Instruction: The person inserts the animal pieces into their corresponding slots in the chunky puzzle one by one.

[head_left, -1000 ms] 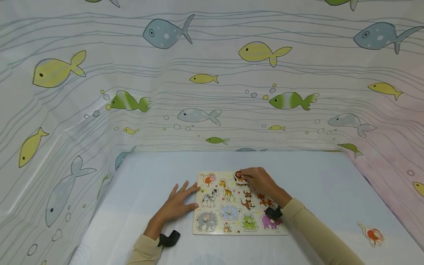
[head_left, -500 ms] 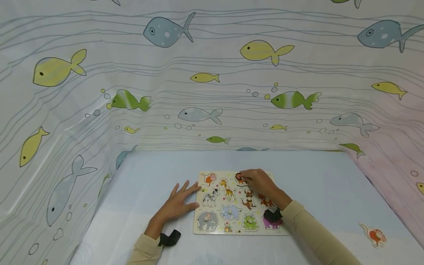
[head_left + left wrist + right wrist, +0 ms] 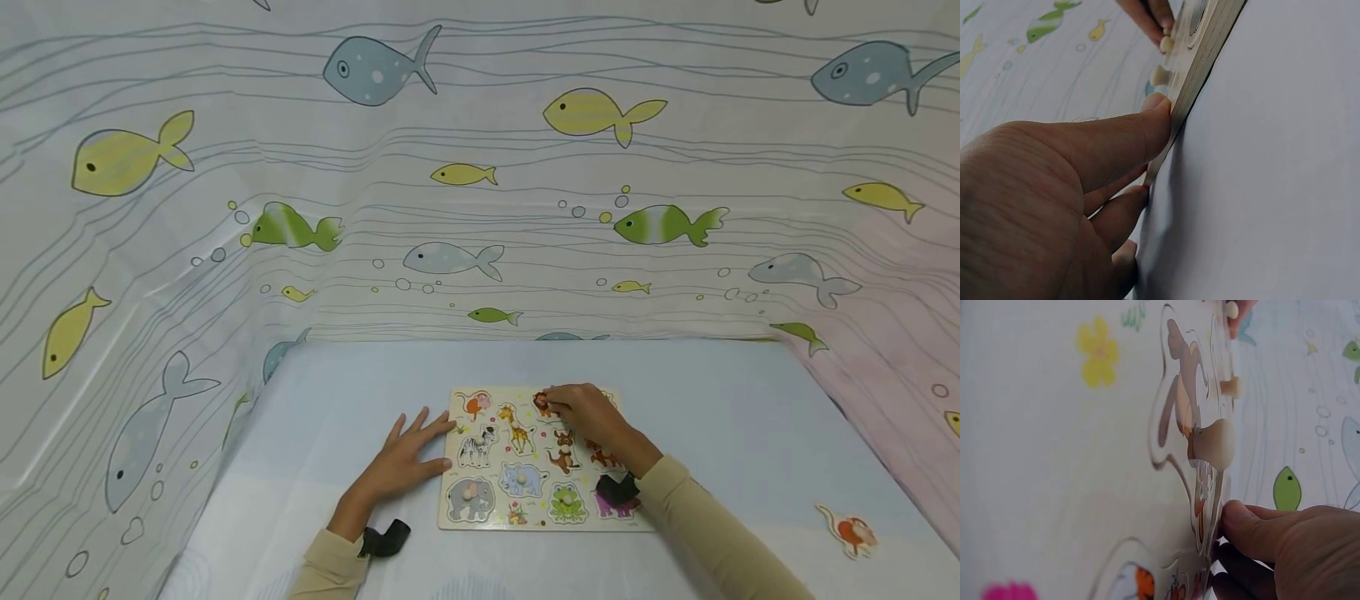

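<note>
A wooden animal puzzle board [image 3: 500, 493] lies flat on the table. My right hand [image 3: 596, 414] pinches the lion piece [image 3: 541, 404] at the board's upper right, partly hiding it; the hidden knob cannot be seen. Against the board's left edge rests my left hand [image 3: 405, 460], fingers spread. Its thumb [image 3: 1150, 128] touches the board's side in the left wrist view. The right wrist view shows the right hand's fingers [image 3: 1254, 528] low at the board, beyond the kangaroo piece's knob [image 3: 1216, 444]. A loose monkey piece [image 3: 853, 533] lies on the table at far right.
Zebra [image 3: 474, 448], giraffe [image 3: 516, 429], grey elephant [image 3: 471, 500] and frog [image 3: 567, 502] sit on the board, among several animals. The right wrist's black strap [image 3: 617, 489] partly covers a purple animal. A fish-patterned sheet [image 3: 450, 212] surrounds the table [image 3: 360, 367].
The lion piece sat slightly askew with a dark gap one second ago; now it lies closer into its place under my right hand. The left hand stays at the board's edge.
</note>
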The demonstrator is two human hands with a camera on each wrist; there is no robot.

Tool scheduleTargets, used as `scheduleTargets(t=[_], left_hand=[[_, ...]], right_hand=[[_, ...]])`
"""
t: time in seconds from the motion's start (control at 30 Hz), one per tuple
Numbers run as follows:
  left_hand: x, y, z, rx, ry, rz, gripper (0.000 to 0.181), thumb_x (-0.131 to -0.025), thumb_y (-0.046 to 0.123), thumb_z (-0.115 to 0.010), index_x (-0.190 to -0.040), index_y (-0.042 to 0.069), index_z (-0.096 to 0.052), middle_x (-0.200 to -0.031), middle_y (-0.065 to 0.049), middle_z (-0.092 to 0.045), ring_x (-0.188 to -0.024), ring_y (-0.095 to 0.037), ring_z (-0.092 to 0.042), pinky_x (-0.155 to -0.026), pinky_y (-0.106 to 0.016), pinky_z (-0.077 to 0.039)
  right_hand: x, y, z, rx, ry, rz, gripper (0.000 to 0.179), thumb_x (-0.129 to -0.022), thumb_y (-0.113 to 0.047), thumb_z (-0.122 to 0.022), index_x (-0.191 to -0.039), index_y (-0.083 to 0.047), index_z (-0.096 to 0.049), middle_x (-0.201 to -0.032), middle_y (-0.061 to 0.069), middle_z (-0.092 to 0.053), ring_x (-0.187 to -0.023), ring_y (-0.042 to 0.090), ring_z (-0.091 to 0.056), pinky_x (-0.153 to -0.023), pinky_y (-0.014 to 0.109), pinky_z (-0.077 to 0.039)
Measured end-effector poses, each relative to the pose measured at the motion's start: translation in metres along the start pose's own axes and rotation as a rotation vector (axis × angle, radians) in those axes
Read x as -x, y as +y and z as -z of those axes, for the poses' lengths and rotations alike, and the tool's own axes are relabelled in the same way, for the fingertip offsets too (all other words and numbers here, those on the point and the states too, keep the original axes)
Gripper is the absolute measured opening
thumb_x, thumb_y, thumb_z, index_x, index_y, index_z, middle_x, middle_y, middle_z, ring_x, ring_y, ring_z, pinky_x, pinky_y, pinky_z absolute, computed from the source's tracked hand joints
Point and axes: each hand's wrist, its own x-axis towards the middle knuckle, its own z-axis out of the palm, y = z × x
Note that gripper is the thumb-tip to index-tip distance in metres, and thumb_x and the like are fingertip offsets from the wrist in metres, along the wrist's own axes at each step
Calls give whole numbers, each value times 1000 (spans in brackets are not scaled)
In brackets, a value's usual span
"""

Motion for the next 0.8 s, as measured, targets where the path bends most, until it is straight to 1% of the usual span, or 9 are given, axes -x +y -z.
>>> scheduleTargets(t=[0.3, 0.53, 0.63, 0.8], left_hand=[[0, 1, 0, 4, 3, -3, 63, -90, 33, -73, -148, 22, -50, -160, 0, -38, -156, -31, -15, -127, -53, 6], [-2, 2, -2, 9, -3, -11, 63, -90, 34, -72, -148, 22, -50, -161, 1, -38, -156, -31, -15, -127, -53, 6], [-2, 2, -2, 7, -11, -9, 63, -91, 34, -72, -148, 21, -50, -161, 0, -38, -156, -32, -14, -127, -53, 6], [-2, 1, -1, 2, 0, 0, 63, -90, 33, -73, -148, 22, -50, -160, 0, -38, -156, -32, -15, -127, -54, 6]], right_hand=[[0, -1, 0, 17, -13, -26, 24, -89, -2, -71, -113, -1, -74, -118, 17, -73, -107, 32, -72, -87, 40, -61], [1, -1, 2, 43, -17, -18, 23, -88, 0, -72, -111, 0, -75, -114, 17, -74, -106, 32, -72, -86, 39, -62], [2, 1, 1, 44, -34, -27, 23, -88, 0, -71, -111, 0, -75, -114, 18, -74, -106, 33, -72, -86, 39, -62], [-1, -1, 1, 52, -84, -46, 26, -91, -3, -69, -117, -2, -73, -121, 16, -72, -113, 33, -69, -91, 41, -60]])
